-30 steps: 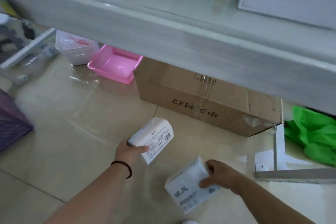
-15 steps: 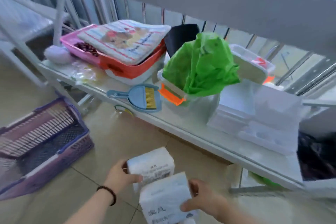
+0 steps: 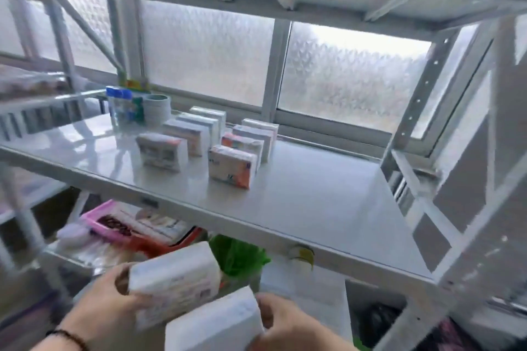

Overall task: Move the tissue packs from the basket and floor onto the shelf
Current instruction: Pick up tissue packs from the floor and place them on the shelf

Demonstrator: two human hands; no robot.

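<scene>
Across the middle of the view runs the white metal shelf board (image 3: 299, 202), glossy and bare along its near right part, framed by a perforated white upright post (image 3: 422, 100) before a frosted patterned window (image 3: 350, 77). Toward the back left of that board stand two rows of small wrapped tissue packs (image 3: 211, 139), upright and just beside one another, with a cluster of blue-capped clear bottles (image 3: 121, 105) and a white roll of tape (image 3: 158, 108) behind them. Beneath the board, on a lower level, lie a pink plastic tray (image 3: 108, 222) and a crumpled green plastic bag (image 3: 236, 256). Below the shelf's front edge, the left hand (image 3: 105, 305) grips a white soft tissue pack with faint print (image 3: 174, 288), fingers curled round its left end, while the right hand (image 3: 285, 325) grips a second plain white tissue pack (image 3: 214, 325) at its right side; the two packs overlap in view, and whether they touch cannot be told. Both packs are thus in hand, under the board and not yet on it. To do the placing well, lift each pack clear of the front edge, bring it over the bare area right of the standing rows, and set it down upright without nudging the nearest orange-printed pack (image 3: 231, 165), which would likely topple easily.
</scene>
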